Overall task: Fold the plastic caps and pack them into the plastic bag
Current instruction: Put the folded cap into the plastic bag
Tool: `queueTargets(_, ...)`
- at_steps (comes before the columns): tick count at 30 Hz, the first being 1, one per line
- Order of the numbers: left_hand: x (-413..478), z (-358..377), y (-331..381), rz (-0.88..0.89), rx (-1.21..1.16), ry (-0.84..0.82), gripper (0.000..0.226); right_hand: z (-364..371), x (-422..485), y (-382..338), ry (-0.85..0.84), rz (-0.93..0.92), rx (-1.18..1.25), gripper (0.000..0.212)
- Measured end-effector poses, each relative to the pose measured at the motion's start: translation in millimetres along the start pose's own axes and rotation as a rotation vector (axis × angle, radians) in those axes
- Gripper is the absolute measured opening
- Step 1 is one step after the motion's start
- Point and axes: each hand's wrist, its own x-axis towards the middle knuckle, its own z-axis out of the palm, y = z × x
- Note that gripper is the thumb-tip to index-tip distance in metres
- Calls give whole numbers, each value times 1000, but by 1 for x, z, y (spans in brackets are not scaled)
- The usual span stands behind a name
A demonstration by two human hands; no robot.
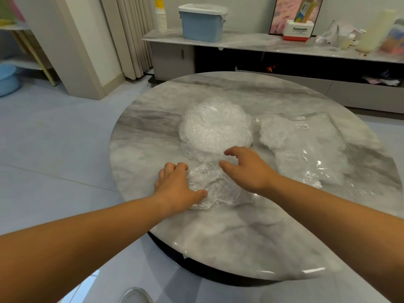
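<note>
A crumpled clear plastic cap [218,189] lies on the round marble table [240,237] in front of me. My left hand [175,184] holds its left edge, thumb pressed on the plastic and fingers curled over the rim. My right hand [247,167] hovers over the cap's far right side with fingers bent like a claw; whether it touches the plastic is unclear. Behind it sits a heap of several clear caps [214,125]. To the right lies the clear plastic bag [310,149] with white caps inside and a small label.
A low marble-topped cabinet [262,43] runs along the far wall with a blue lidded bin [202,22], stacked paper cups [161,18] and a Panasonic box [297,30]. A blue basin [7,78] stands on the floor at left.
</note>
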Motion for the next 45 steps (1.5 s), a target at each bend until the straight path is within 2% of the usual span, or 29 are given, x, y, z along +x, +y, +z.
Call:
queueTargets(3, 2, -1, 0, -6, -4, -6, 85, 6, 10, 3, -21, 46, 134, 52)
queueTargets(5, 3, -1, -2, -4, -17, -5, 83, 6, 9, 3, -18, 42, 211, 42)
queueTargets(9, 6, -2, -5, -5, -43, -3, 78, 1, -2, 0, -7, -84, 351, 17)
queueTargets(12, 8, -3, -7, -1, -65, 2, 75, 1, -18, 1, -35, -186, 280, 11)
queueTargets(15, 11, -9, -11, 21, -103, -35, 71, 4, -35, 8, -96, -310, 115, 15)
queueTargets(18, 13, -21, -18, 72, -144, -157, 67, 9, -47, 14, -168, -394, -49, 26)
queueTargets(23, 12, -45, -23, 185, -60, -304, 56, 15, -58, 19, -210, -506, -222, 30)
queueTargets(27, 11, -53, -13, 180, -29, -473, 67, 17, -61, 18, -238, -510, -272, 57)
queueTargets(29, 10, -51, -5, 131, -100, -498, 59, 20, -64, 18, -251, -516, -330, 65)
queueTargets(31, 12, -45, 1, 48, -160, -465, 66, 23, -69, 17, -258, -527, -374, 63)
queueTargets(36, 16, -29, 2, 3, 25, -325, 57, 25, -77, 17, -262, -533, -368, 49)
queueTargets(41, 8, -33, 6, -20, 74, -438, 58, 22, -85, 22, -280, -524, -338, 48)
queueTargets(45, 1, -32, 9, -10, 24, -518, 56, 21, -87, 22, -292, -510, -337, 48)
